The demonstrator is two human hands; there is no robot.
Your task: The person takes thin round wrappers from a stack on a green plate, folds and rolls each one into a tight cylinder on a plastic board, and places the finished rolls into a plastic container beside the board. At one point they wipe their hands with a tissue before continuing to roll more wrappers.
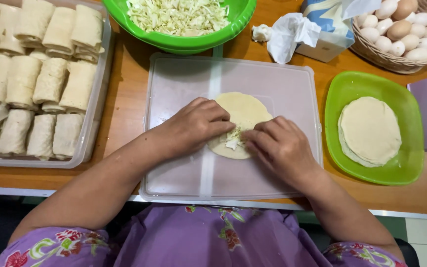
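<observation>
A round pale wrapper [245, 111] lies on a translucent plastic lid [184, 89] in front of me. A small heap of shredded cabbage filling [233, 138] sits on its near part. My left hand [196, 123] presses on the wrapper's left side, fingers bent over the filling. My right hand [277, 146] rests on the wrapper's right near edge, fingertips touching the filling. Both hands pinch the wrapper around the filling.
A clear tray [95, 111] with several rolled wraps [50, 81] stands at left. A green bowl [174, 42] of shredded cabbage is at the back. A green plate [411, 163] holds stacked wrappers [369, 129] at right. A basket of eggs [401, 29] and a tissue box [322, 29] are at back right.
</observation>
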